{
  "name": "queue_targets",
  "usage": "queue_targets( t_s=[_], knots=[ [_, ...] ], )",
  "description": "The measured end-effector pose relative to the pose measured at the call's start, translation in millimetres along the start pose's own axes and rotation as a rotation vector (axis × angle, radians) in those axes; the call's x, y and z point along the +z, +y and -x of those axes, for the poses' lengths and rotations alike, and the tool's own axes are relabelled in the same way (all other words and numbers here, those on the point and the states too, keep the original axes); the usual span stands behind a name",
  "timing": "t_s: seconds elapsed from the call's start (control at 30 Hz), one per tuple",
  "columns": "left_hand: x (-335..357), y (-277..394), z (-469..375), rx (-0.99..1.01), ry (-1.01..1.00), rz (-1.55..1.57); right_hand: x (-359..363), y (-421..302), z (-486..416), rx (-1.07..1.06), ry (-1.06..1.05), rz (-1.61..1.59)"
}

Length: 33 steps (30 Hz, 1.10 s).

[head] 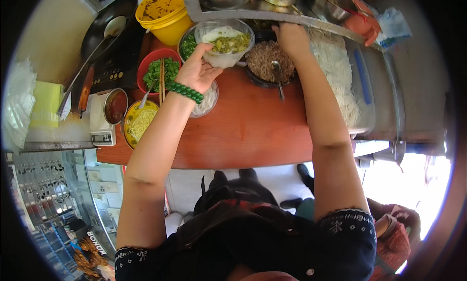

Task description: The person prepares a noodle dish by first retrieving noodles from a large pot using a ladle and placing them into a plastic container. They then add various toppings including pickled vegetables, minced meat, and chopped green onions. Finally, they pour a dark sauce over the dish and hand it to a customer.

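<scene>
My left hand (199, 67) holds a clear plastic bowl (233, 60), thumb at its near rim and fingers beneath it. Chopped yellow-green pickled vegetables (230, 44) lie in the bowl on something white. My right hand (293, 38) reaches in under the metal shelf (255, 17), beyond a dark bowl of brown minced food (268, 58). Its fingertips are mostly hidden by the shelf edge, so what they touch does not show. A metal spoon (278, 78) rests in the minced food. Below the held bowl, a clear bowl of white noodles (207, 100) stands on the reddish-brown table (244, 128).
A red bowl of chopped greens (155, 75) with chopsticks, a yellow plate of shreds (142, 122), a sauce pot (116, 106) on a scale (103, 137), a yellow bucket (160, 16) and a wok (105, 29) stand left. White noodles (332, 69) fill a plastic tub right. Another person (396, 237) is behind right.
</scene>
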<state>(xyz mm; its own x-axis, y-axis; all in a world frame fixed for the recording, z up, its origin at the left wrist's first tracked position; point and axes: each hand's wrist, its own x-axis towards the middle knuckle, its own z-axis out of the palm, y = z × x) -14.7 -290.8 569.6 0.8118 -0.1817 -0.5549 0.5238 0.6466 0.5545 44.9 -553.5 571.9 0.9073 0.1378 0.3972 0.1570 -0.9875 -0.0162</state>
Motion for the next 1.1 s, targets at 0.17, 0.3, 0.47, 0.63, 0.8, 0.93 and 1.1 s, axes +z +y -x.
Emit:
queue_targets(
  t_s=[0.17, 0.3, 0.47, 0.63, 0.8, 0.93, 1.1],
  knots=[
    [-29.0, -23.1, 60.3, 0.114, -0.202, 0.000, -44.6, -24.2, 125.2, 0.196, -0.462, -0.105],
    [-45.8, -56.1, 105.4, 0.066, -0.201, 0.073, -30.8, -24.1, 148.0, 0.368, -0.319, -0.320],
    [-54.5, -102.6, 114.1, -0.078, -0.222, 0.126, 6.5, 0.7, 124.1, 0.272, -0.069, -0.207],
    [-64.7, -133.5, 99.0, -0.123, -0.148, 0.059, 29.7, 5.4, 136.3, 0.332, -0.016, -0.545],
    [-66.9, -138.1, 81.9, -0.128, -0.180, -0.002, 33.3, 11.1, 148.1, 0.735, -0.116, -1.046],
    [-61.4, -137.5, 74.4, -0.124, -0.155, 0.006, 27.1, 4.6, 154.1, 0.836, -0.040, -1.202],
    [-49.7, -133.2, 69.7, -0.131, -0.137, -0.066, 2.4, -4.3, 151.0, 0.875, -0.007, -1.238]
  ],
)
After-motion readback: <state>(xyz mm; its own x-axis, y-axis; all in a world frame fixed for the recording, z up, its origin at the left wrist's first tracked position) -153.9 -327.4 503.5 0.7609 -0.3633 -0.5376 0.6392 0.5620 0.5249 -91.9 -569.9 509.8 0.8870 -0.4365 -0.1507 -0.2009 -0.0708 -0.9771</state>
